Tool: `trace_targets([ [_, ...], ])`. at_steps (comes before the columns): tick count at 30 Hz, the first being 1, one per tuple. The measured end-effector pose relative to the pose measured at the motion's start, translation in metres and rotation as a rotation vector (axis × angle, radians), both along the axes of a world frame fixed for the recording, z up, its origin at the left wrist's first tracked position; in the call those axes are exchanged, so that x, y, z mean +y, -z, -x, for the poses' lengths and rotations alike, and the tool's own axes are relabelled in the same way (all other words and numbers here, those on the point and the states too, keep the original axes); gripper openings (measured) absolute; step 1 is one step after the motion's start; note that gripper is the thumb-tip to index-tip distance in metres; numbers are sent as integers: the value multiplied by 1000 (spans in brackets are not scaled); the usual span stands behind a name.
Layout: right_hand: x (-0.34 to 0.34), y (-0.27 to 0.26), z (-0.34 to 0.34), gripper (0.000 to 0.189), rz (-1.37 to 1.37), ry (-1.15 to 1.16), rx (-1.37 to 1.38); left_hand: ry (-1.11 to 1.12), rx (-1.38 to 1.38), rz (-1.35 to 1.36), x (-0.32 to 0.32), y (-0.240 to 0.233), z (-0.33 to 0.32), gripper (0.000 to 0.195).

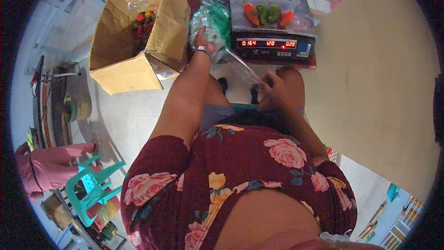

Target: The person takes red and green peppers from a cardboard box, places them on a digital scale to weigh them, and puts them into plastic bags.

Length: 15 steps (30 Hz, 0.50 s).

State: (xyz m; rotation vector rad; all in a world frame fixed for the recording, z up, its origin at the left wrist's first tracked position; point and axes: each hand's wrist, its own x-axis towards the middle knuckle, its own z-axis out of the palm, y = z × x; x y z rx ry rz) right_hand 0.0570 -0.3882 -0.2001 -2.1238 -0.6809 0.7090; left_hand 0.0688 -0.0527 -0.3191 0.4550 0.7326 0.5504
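My left hand (pixel 204 41), with a metal watch at the wrist, rests on a pile of clear and green plastic bags (pixel 211 21) between the box and the scale. Pinched in my right hand (pixel 272 85) is the end of a clear plastic bag (pixel 242 67), which stretches up towards the pile. On the metal plate of a digital scale (pixel 272 47) lie an orange-red pepper (pixel 251 14), green peppers (pixel 274 13) and a red pepper (pixel 286 18). The scale's red display is lit. More red and yellow peppers (pixel 144 21) lie deep in the open cardboard box (pixel 170 24).
A large pale board or tabletop (pixel 378 86) stands at my right. A teal plastic chair (pixel 92 191) is at the lower left, beside a person in pink clothing (pixel 52 166). One flap of the box (pixel 126 74) hangs towards me over the tiled floor (pixel 135 114).
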Motion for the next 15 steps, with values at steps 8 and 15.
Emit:
trace_targets([
  [8,-25,-58,-13,10,-724,541,-128,86,122,11,21,16,11,57],
  [15,-62,-95,-45,10,-781,548,-417,371,888,-540,-18,-45,2,83],
])
